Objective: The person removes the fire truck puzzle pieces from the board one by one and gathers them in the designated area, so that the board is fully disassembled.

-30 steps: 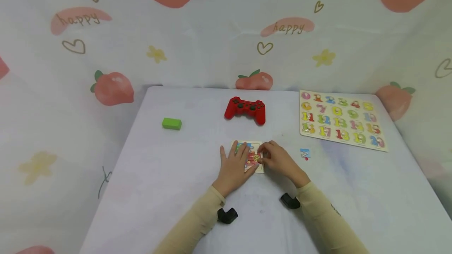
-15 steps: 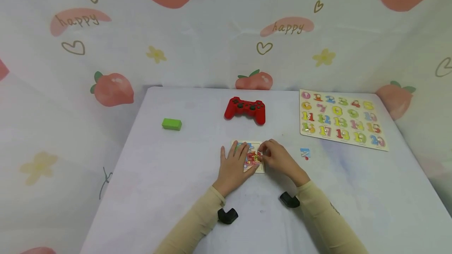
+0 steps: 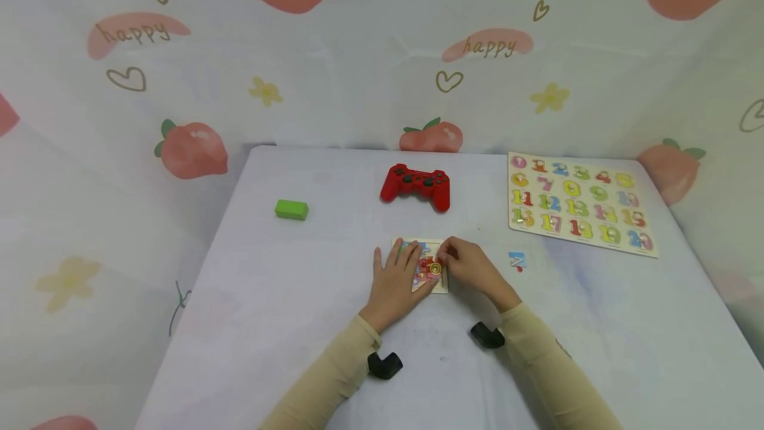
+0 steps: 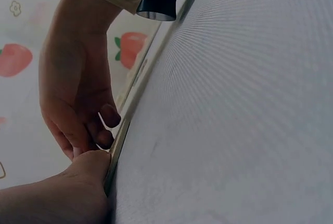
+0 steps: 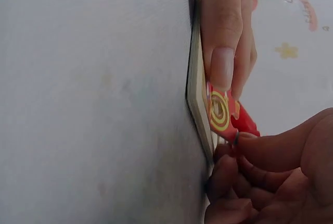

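A small jigsaw puzzle board (image 3: 440,289) with a pale frame and a colourful picture lies flat mid-table. My left hand (image 3: 394,284) lies across its left part, fingers spread, the thumb along the lower edge. At the board's right edge, my right hand (image 3: 474,267) pinches a red jigsaw piece (image 5: 219,110) with a yellow ring between thumb and curled fingers. The right wrist view shows the left thumb (image 5: 222,67) pressing beside that ring. Much of the picture is hidden under the left hand. A loose blue-and-white jigsaw piece (image 3: 516,259) lies to the right.
Behind the hands lies a red game controller (image 3: 416,184). A green block (image 3: 291,210) sits at the left, and a number puzzle board (image 3: 564,208) at the back right. Black wrist mounts (image 3: 384,365) stick out from both sleeves. A patterned cloth hangs behind the table.
The right fingers have shifted slightly at the board's right edge, and the right wrist has moved a little. The left hand stays in place on the board.
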`<state>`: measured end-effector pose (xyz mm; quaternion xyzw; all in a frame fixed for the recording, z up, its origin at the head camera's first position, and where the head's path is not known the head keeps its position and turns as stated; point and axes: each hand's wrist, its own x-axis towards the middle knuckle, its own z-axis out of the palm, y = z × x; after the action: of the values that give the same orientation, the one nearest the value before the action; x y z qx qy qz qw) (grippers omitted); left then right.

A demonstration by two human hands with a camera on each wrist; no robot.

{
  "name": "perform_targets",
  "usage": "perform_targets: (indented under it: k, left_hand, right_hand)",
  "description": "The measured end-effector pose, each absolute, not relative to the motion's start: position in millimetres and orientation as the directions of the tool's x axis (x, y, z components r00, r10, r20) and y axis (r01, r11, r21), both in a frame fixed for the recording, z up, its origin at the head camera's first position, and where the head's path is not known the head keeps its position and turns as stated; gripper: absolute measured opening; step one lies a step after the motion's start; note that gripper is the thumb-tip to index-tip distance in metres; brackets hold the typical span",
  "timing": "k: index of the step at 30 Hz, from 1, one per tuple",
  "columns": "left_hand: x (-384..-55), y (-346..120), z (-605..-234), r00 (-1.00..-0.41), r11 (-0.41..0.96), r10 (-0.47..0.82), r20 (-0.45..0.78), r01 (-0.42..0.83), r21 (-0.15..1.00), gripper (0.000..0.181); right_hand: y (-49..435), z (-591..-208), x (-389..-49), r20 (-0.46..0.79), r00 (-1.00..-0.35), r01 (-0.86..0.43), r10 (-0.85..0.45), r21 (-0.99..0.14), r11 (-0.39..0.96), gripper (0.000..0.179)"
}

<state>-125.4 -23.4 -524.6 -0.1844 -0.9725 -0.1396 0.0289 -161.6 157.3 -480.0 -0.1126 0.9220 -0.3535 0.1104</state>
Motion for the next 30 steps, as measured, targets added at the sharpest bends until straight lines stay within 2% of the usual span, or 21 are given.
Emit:
perform_targets:
  k: [9, 16, 30]
  left_hand:
    - [-125, -23, -526, -0.922, 0.881, 0.355, 0.155, 0.385, 0.275, 0.074]
    - [-126, -23, -528, -0.922, 0.888, 0.353, 0.162, 0.384, 0.251, 0.074]
    - [-127, -23, -529, -0.927, 0.891, 0.349, 0.137, 0.374, 0.259, 0.075]
  right_hand:
    - [151, -481, -161, -0.045, -0.948, -0.213, -0.314, -0.641, 0.737, 0.006]
    - [164, -470, -158, -0.078, -0.961, -0.156, -0.265, -0.640, 0.752, 0.004]
    - [276, -451, -136, -0.146, -0.946, -0.159, -0.291, -0.573, 0.804, 0.005]
